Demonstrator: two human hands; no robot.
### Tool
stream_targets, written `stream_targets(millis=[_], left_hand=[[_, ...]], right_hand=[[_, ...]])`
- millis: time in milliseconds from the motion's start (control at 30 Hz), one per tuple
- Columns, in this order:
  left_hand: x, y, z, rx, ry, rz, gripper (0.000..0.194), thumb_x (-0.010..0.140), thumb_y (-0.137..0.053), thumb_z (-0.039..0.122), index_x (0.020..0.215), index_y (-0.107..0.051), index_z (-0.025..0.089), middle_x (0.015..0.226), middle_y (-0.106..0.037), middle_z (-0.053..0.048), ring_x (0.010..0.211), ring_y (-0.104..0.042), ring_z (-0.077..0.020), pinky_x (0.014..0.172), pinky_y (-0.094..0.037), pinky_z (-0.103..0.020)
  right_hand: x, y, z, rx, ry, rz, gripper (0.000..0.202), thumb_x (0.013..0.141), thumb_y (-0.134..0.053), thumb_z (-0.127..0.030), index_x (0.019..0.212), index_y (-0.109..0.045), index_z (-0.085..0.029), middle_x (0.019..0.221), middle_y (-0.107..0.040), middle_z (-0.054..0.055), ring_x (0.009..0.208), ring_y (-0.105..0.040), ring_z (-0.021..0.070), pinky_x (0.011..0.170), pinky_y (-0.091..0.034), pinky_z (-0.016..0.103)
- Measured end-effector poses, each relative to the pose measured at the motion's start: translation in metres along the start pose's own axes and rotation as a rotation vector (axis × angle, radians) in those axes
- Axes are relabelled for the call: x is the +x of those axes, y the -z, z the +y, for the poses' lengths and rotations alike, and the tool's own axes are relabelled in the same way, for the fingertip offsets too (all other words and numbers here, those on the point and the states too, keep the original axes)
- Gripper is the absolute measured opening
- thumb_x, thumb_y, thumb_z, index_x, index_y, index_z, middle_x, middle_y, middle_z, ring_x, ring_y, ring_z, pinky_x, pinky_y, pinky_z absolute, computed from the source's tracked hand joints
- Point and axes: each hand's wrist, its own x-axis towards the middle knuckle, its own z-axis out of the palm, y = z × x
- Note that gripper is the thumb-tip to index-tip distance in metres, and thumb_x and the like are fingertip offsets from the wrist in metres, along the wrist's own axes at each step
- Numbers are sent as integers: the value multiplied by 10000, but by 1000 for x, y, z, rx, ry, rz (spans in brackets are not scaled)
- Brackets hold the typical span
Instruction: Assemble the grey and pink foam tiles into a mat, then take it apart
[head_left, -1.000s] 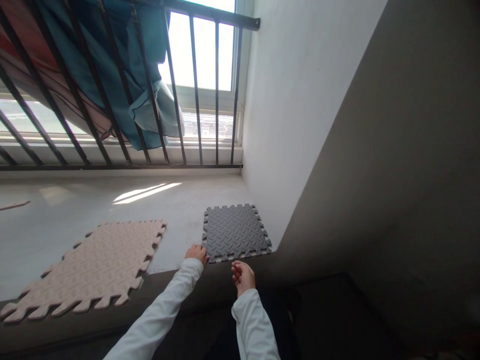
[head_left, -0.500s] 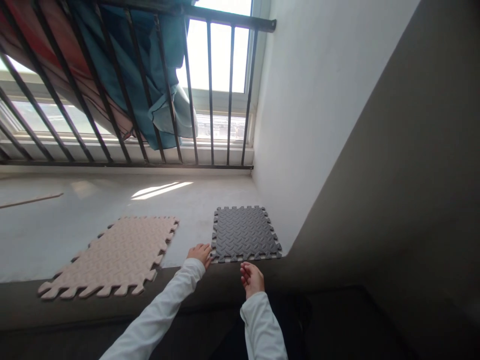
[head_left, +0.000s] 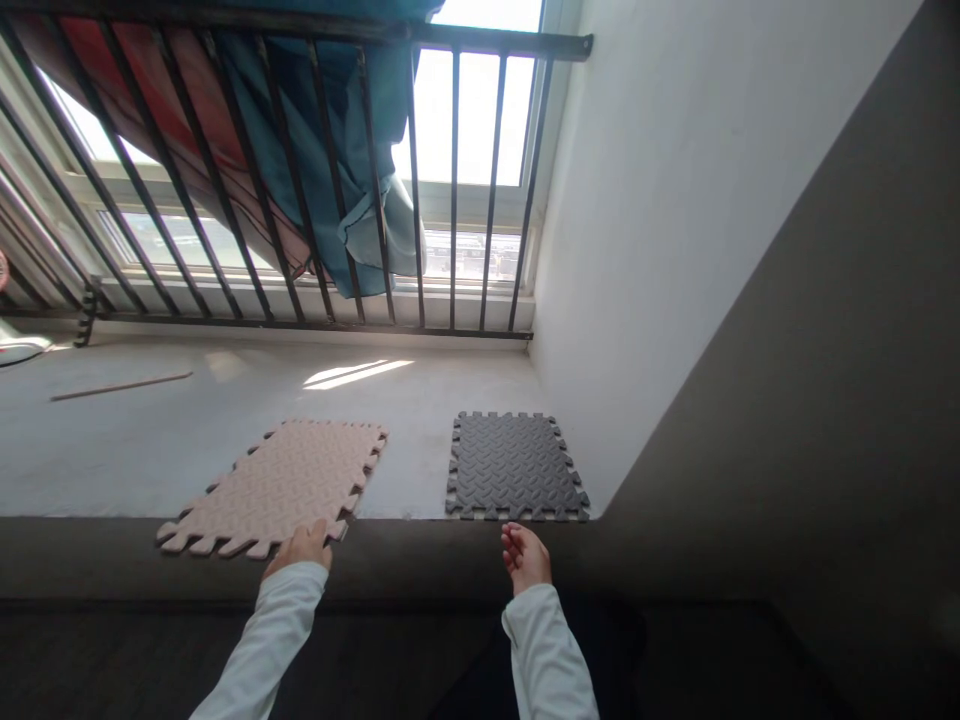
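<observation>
My left hand (head_left: 303,546) is at the near right edge of a beige interlocking foam mat (head_left: 292,480), its fingers over the jagged border. The thumb is hidden. The mat lies on a pale ledge, and its near side juts out past the ledge's edge. To the right, a dark grey foam mat (head_left: 516,465) with a ridged pattern lies flat near the wall. Just below that mat's front edge is my right hand (head_left: 527,556), its fingers loosely bent and nothing visible in them. A gap of bare ledge separates the two mats.
Black metal railings (head_left: 454,190) stand behind the ledge (head_left: 409,450), before a window with teal and reddish cloth (head_left: 360,190) hanging there. A thin stick (head_left: 124,386) lies at the left. The white wall (head_left: 660,230) bounds the right side.
My left hand has moved left, from the grey mat's near left corner to the beige mat's edge. My right hand stays by the grey mat. The view has turned slightly left.
</observation>
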Motion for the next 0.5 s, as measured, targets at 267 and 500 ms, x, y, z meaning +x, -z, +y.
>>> stream_targets(millis=[267, 500], left_hand=[[12, 15, 1, -103, -130, 18, 325, 774, -387, 279, 1045, -549, 200, 943, -617, -91, 848, -580, -193, 742, -415, -274], [10, 45, 51, -318, -225, 230, 334, 772, -384, 316, 1017, -583, 210, 908, -616, -62, 855, -551, -172, 757, -408, -243]], right_hand=[[-2, 3, -1, 4, -4, 8, 192, 418, -620, -214, 610, -609, -197, 678, -657, 12, 651, -587, 141, 468, -376, 194], [-6, 0, -5, 0, -9, 32, 187, 415, -599, -212, 601, -599, -195, 658, -648, 9, 644, -584, 139, 464, -371, 192]])
